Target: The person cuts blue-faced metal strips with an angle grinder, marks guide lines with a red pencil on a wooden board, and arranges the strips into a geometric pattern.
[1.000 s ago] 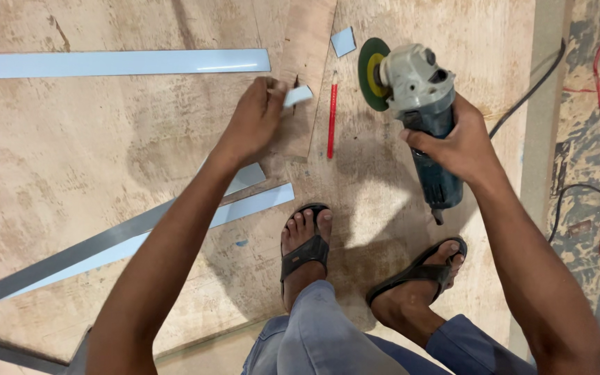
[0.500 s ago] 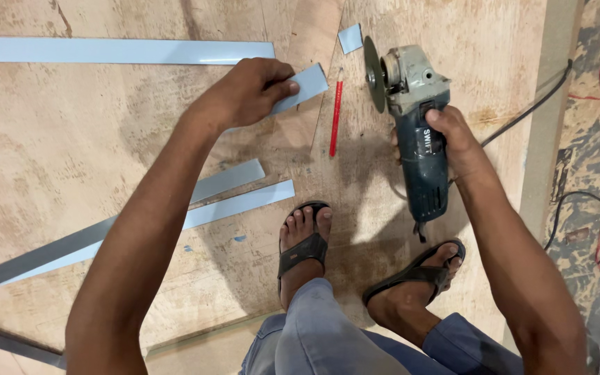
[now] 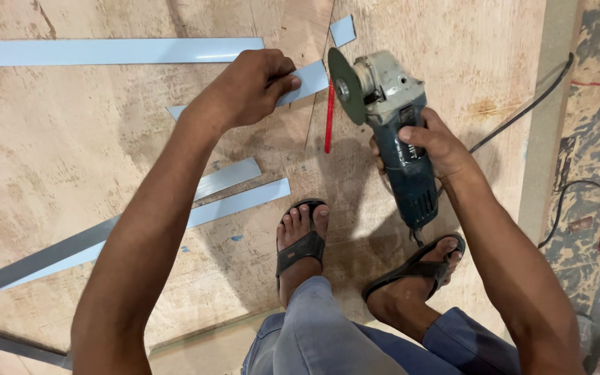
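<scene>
- Left hand [image 3: 248, 87]: grip closed over a short pale-blue strip [image 3: 307, 78] lying on the plywood floor [image 3: 71, 160]; the fingers cover the strip's middle, so only its right end and a corner to the lower left show.
- Right hand [image 3: 435, 146]: grip wrapped round the dark-blue body of an angle grinder [image 3: 390, 118]; the palm side is hidden behind the tool.
- Grinder disc [image 3: 345, 87]: dark green, seen nearly edge-on, just right of the strip's free end; whether they touch cannot be told.
- Grinder label: a pale patch on the body, mostly under the thumb, not legible.
- Red pencil [image 3: 328, 118]: lying upright in the frame between strip and grinder, its top end behind the disc.
- Long pale-blue strip [image 3: 112, 51]: along the top, cut off at the left edge.
- Two grey-blue strips [image 3: 237, 191]: running diagonally under the left forearm, partly hidden by it.
- Small blue offcut [image 3: 342, 30]: near the top edge.
- Black cable [image 3: 522, 111]: trailing right from behind the grinder.
- Sandalled feet [image 3: 303, 239]: below, beside the strips.
</scene>
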